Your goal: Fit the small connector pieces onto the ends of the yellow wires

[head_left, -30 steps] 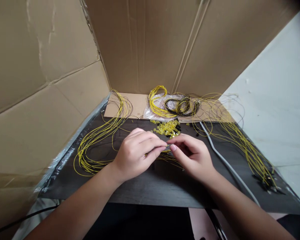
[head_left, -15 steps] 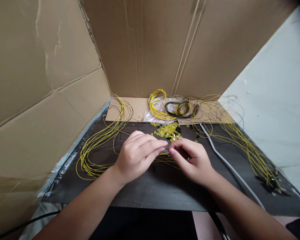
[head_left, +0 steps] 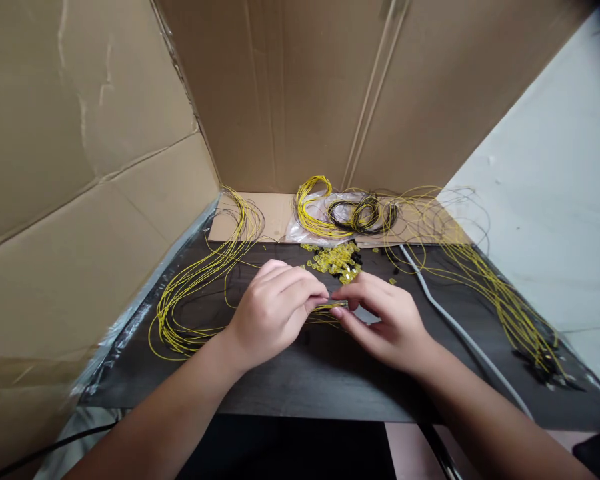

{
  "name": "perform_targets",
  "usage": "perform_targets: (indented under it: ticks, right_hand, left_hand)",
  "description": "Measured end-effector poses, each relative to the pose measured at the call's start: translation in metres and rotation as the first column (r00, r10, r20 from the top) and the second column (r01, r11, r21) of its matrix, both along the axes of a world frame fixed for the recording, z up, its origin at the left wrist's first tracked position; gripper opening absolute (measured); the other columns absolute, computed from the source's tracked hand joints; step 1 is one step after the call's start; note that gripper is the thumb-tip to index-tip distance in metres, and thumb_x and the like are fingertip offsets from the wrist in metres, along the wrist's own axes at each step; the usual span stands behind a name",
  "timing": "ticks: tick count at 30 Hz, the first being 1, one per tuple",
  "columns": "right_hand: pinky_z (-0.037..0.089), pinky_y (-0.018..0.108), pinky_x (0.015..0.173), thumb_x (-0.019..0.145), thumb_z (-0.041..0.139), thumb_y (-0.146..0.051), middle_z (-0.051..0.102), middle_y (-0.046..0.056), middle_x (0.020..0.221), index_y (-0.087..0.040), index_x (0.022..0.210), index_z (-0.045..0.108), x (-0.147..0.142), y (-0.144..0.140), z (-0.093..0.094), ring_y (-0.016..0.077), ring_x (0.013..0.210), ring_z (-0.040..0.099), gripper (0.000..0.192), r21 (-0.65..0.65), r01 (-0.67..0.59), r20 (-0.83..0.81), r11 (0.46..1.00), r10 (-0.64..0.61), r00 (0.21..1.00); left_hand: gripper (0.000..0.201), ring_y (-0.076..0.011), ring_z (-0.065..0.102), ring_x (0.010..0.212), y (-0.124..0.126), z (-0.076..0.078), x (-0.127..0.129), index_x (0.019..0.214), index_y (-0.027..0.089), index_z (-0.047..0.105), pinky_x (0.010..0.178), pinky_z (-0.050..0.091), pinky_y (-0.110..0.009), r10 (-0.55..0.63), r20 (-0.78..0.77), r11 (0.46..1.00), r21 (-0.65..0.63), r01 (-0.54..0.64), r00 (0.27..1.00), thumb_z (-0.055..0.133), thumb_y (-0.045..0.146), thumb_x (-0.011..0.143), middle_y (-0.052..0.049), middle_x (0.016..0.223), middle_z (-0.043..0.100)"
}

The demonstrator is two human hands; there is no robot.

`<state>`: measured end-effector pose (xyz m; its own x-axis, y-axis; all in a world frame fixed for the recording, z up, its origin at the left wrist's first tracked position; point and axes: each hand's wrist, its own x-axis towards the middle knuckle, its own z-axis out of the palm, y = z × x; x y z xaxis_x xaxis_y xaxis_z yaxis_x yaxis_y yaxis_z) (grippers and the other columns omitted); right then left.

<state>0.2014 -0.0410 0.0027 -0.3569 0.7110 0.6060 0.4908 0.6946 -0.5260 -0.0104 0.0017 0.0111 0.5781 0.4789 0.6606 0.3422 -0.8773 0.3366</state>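
Over the middle of the mat, my left hand [head_left: 275,310] is closed, thumb and fingers pinched on what looks like a thin wire, mostly hidden by the fingers. Close to its fingertips is my right hand [head_left: 385,317], its thumb and index finger apart. Yellow wires [head_left: 325,320] run along the mat beneath both hands, joining a looped bundle of yellow and black wires [head_left: 167,310] at the left. Just beyond the fingers lies a pile of small yellow clear plastic pieces [head_left: 335,260], with black pieces [head_left: 356,252] among them.
Coiled yellow wire [head_left: 305,217] and a black coil [head_left: 350,217] lie on a plastic bag by the back cardboard wall [head_left: 310,100]. More yellow wires with black ends [head_left: 543,367] spread at right. A grey cable [head_left: 455,327] crosses the dark mat [head_left: 300,387].
My right thumb and index finger have spread apart from their pinch at the thin dark strand. My left hand has shifted slightly left and stays pinched. The view has moved a little.
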Motion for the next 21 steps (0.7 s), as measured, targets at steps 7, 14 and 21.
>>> perform_targets:
  ticks: [7, 14, 21]
  right_hand:
    - [0.043, 0.024, 0.064, 0.087, 0.062, -0.010, 0.058, 0.002, 0.080, -0.016, 0.097, 0.063, 0.0026, -0.0007, -0.0005, 0.0104, 0.070, 0.053, 0.011, 0.052, 0.009, 0.073, 0.999, -0.013, 0.997]
    - [0.035, 0.022, 0.056, 0.085, 0.062, -0.011, 0.054, -0.001, 0.070, -0.015, 0.088, 0.062, 0.0014, -0.0026, 0.0015, 0.0079, 0.058, 0.044, 0.006, 0.102, 0.020, 0.109, 0.995, -0.031, 0.994]
    - [0.028, 0.019, 0.049, 0.082, 0.064, -0.012, 0.043, -0.007, 0.057, -0.015, 0.082, 0.063, 0.0020, -0.0054, 0.0082, 0.0043, 0.048, 0.031, 0.004, -0.009, 0.029, -0.030, 1.000, -0.029, 0.999]
  left_hand:
    - [0.005, -0.0148, 0.059, 0.082, -0.0021, 0.0008, 0.0015, 0.092, 0.019, 0.061, 0.083, 0.040, -0.034, -0.006, -0.091, 1.000, 0.015, 0.007, 0.996, 0.058, 0.015, 0.092, -0.001, 0.088, 0.069]
    - [0.010, -0.0145, 0.059, 0.081, -0.0057, 0.0000, 0.0038, 0.095, 0.020, 0.061, 0.086, 0.038, -0.037, -0.009, -0.147, 0.997, 0.070, 0.019, 0.989, 0.055, 0.011, 0.093, 0.000, 0.088, 0.068]
    - [0.013, -0.0139, 0.063, 0.084, -0.0050, 0.0000, 0.0033, 0.100, 0.021, 0.064, 0.087, 0.040, -0.036, -0.043, -0.012, 0.999, 0.033, 0.043, 0.999, 0.062, 0.013, 0.091, 0.000, 0.092, 0.071]
